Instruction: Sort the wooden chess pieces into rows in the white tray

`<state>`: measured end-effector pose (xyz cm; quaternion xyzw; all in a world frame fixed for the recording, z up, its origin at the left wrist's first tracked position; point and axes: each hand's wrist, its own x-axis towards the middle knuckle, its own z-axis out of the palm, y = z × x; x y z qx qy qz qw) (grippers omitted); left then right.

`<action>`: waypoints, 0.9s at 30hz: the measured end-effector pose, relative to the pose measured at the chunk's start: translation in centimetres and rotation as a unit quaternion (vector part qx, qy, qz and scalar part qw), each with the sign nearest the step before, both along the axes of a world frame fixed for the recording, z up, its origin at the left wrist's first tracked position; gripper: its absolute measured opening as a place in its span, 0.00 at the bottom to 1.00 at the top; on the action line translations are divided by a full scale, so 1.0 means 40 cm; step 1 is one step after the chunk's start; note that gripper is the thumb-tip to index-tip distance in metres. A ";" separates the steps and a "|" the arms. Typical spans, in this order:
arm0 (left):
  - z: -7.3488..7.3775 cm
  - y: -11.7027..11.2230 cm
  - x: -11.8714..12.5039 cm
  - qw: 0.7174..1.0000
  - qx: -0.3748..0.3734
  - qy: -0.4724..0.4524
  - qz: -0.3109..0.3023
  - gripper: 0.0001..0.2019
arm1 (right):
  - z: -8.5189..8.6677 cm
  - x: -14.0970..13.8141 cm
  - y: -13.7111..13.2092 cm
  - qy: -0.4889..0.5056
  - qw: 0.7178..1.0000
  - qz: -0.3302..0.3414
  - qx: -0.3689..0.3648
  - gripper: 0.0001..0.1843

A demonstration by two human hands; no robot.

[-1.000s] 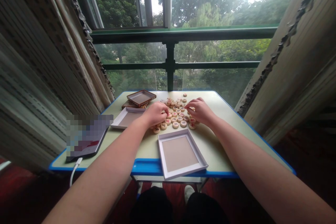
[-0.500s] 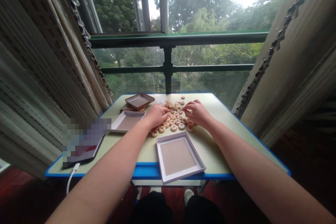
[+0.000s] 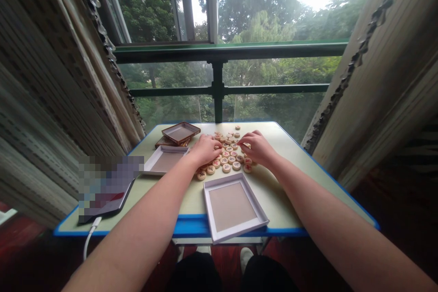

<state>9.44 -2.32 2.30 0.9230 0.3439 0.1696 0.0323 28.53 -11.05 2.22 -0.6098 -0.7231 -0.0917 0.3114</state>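
Round wooden Chinese chess pieces [image 3: 226,168] with red and dark characters lie in a loose cluster at the table's middle, some stacked or overlapping. My left hand [image 3: 205,150] is at the cluster's left side, fingers curled down; what they hold, if anything, is hidden. Across from it, my right hand [image 3: 257,147] bends over the right side, thumb and fingers closed around a pale piece partly hidden by the hand. Nearer to me is a shallow white box tray [image 3: 210,219] with a greyish bottom, overlapping the table's front edge.
Left of the cluster sits another white box tray [image 3: 149,167]. Behind it, a brown-rimmed box lid [image 3: 185,138] rests on a patterned flat box [image 3: 163,141]. A blurred-out device [image 3: 112,203] with a white cable [image 3: 89,237] lies at the left of the blue-edged table [image 3: 328,196].
The view has shifted slightly. Both hands stay over the pieces in nearly the same places; the left fingers have curled a little.
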 end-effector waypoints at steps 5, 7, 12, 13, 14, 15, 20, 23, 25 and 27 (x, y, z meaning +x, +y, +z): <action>0.003 0.002 0.000 1.000 -0.007 -0.017 -0.010 0.11 | 0.000 0.002 -0.001 0.001 1.000 -0.003 -0.002 0.09; 0.001 0.004 0.000 0.999 -0.008 -0.037 -0.013 0.08 | -0.001 0.004 -0.002 0.003 1.000 -0.003 -0.002 0.09; -0.007 0.009 0.006 0.995 -0.029 -0.090 -0.025 0.04 | 0.005 0.010 -0.004 0.008 1.000 -0.013 0.000 0.09; -0.008 0.010 0.006 0.994 -0.036 -0.099 -0.029 0.05 | 0.007 0.010 -0.005 0.009 1.000 -0.015 0.001 0.09; -0.009 0.011 0.006 0.993 -0.043 -0.106 -0.031 0.06 | 0.009 0.010 -0.006 0.009 1.000 -0.017 0.002 0.09; -0.009 0.012 0.004 0.992 -0.051 -0.110 -0.032 0.07 | 0.010 0.010 -0.007 0.010 1.000 -0.018 0.003 0.09; -0.006 0.016 -0.007 0.994 -0.054 -0.091 -0.039 0.13 | 0.010 0.010 -0.007 0.013 1.000 -0.013 0.003 0.09; -0.003 0.010 -0.005 0.995 -0.034 -0.090 -0.041 0.11 | 0.007 0.011 -0.005 0.012 1.000 -0.014 -0.002 0.10; -0.002 0.005 -0.001 0.995 -0.025 -0.090 -0.042 0.11 | 0.005 0.012 -0.005 0.005 1.000 -0.016 -0.002 0.10; 0.003 0.002 0.001 0.995 -0.017 -0.082 -0.045 0.12 | 0.004 0.012 -0.006 0.002 1.000 -0.016 -0.002 0.10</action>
